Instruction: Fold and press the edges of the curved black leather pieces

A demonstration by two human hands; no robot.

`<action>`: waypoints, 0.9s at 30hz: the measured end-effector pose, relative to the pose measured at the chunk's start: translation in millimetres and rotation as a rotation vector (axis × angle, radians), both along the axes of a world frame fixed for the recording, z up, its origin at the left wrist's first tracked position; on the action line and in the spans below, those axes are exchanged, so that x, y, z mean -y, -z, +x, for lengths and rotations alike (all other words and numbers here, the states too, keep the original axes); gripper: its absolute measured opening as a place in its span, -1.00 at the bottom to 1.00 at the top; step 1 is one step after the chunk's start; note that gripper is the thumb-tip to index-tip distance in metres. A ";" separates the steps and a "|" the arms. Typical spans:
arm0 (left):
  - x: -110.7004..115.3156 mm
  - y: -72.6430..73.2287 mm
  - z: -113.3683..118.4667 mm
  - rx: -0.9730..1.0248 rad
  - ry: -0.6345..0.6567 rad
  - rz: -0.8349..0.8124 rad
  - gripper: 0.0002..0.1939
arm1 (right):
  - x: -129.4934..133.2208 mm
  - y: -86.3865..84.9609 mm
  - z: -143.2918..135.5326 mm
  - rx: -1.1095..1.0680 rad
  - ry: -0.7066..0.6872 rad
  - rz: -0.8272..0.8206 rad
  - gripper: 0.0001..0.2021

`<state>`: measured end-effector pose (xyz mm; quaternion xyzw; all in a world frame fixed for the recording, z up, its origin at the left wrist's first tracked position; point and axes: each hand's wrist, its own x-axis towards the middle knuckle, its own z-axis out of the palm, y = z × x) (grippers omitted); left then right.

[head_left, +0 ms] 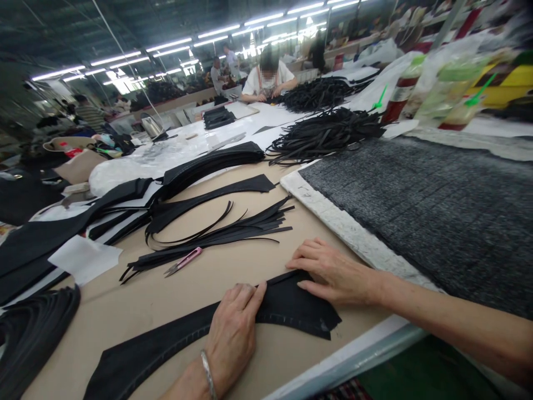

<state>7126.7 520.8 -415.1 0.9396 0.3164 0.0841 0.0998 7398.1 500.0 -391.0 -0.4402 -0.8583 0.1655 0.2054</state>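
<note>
A long, curved black fabric piece (pixel 291 305) lies on the beige work surface, with faint pale marks along its lower edge. My left hand (pixel 233 328), with a silver bangle at the wrist, presses on its middle, thumb and fingers closed at the upper edge. Over the wider right end, my right hand (pixel 333 272) has its fingers at the upper edge and its thumb on the fabric. A narrow strip runs along that edge between my hands. Pink-handled thread snips (pixel 184 261) lie beyond, beside a bunch of thin black strips (pixel 216 236).
Another curved black piece (pixel 212 197) and a stack of them (pixel 214 164) lie farther back. At right is a white-edged board (pixel 333 214) with dark textured cover. Tangled black strips (pixel 328 133) and bottles (pixel 402 89) stand behind. A person (pixel 268 78) works across the table.
</note>
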 end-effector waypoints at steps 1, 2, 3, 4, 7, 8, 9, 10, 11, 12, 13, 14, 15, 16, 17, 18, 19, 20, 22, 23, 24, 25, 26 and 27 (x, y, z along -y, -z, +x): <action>0.2 0.4 0.5 -0.002 -0.001 0.005 -0.41 | -0.9 -0.2 -0.3 0.008 0.000 0.001 -0.73; 0.3 0.6 1.1 -0.006 -0.005 0.009 -0.40 | -1.9 0.1 -1.0 0.021 0.001 0.005 -0.75; 0.4 0.6 1.9 -0.010 -0.011 0.012 -0.40 | -3.1 0.7 -2.1 0.036 0.002 0.007 -0.76; 0.4 0.3 2.6 -0.016 -0.019 0.013 -0.39 | -4.2 1.5 -3.5 0.051 0.002 0.008 -0.77; 0.6 -1.5 4.9 -0.035 -0.042 0.008 -0.40 | -6.2 4.2 -7.1 0.097 -0.009 0.021 -0.81; 0.8 -2.3 5.6 -0.042 -0.045 0.005 -0.41 | -6.3 5.2 -7.8 0.114 -0.018 0.031 -0.81; 1.0 -3.0 6.1 -0.050 -0.046 0.003 -0.41 | -6.1 6.2 -8.1 0.130 -0.025 0.044 -0.81; 1.1 -3.7 6.6 -0.058 -0.045 0.000 -0.40 | -5.7 7.3 -8.0 0.142 -0.028 0.058 -0.79; 1.2 -4.3 6.9 -0.065 -0.040 -0.003 -0.40 | -5.3 8.3 -7.8 0.150 -0.026 0.071 -0.78; 1.3 -4.9 7.1 -0.071 -0.036 -0.006 -0.39 | -4.8 9.4 -7.4 0.154 -0.025 0.082 -0.78; 1.4 -5.4 7.2 -0.076 -0.035 -0.008 -0.40 | -4.3 10.4 -7.0 0.156 -0.022 0.090 -0.77; 1.4 -5.8 7.2 -0.079 -0.036 -0.009 -0.40 | -3.8 11.5 -6.6 0.154 -0.021 0.096 -0.78; 1.6 -6.1 7.0 -0.081 -0.036 -0.012 -0.40 | -3.3 12.5 -6.4 0.151 -0.023 0.099 -0.78; 1.7 -6.4 6.8 -0.085 -0.035 -0.017 -0.41 | -2.8 13.6 -6.2 0.147 -0.026 0.102 -0.78; 2.0 -6.5 6.4 -0.088 -0.034 -0.021 -0.40 | -2.3 14.6 -6.2 0.141 -0.027 0.104 -0.78; 2.2 -6.5 6.1 -0.090 -0.031 -0.026 -0.40 | -1.8 15.8 -6.2 0.135 -0.024 0.106 -0.77; 2.4 -6.4 5.9 -0.090 -0.027 -0.029 -0.39 | -1.3 16.9 -6.3 0.128 -0.021 0.109 -0.77; 2.6 -6.2 5.8 -0.090 -0.025 -0.029 -0.39 | -0.8 17.9 -6.4 0.123 -0.018 0.113 -0.76; 2.7 -5.5 5.9 -0.088 -0.024 -0.025 -0.39 | 0.0 19.3 -6.4 0.117 -0.011 0.124 -0.76; 2.7 -5.2 6.1 -0.089 -0.025 -0.024 -0.40 | 0.3 19.5 -6.2 0.115 -0.010 0.132 -0.76; 2.6 -5.1 6.3 -0.091 -0.028 -0.023 -0.40 | 0.5 19.3 -5.9 0.115 -0.008 0.141 -0.76; 2.6 -5.1 6.7 -0.091 -0.033 -0.023 -0.40 | 0.7 18.7 -5.5 0.119 -0.006 0.149 -0.75; 2.5 -5.3 7.1 -0.091 -0.038 -0.025 -0.39 | 0.8 17.9 -5.1 0.125 -0.005 0.155 -0.74; 2.4 -5.8 7.7 -0.090 -0.043 -0.025 -0.38 | 0.8 16.8 -4.5 0.133 -0.004 0.160 -0.74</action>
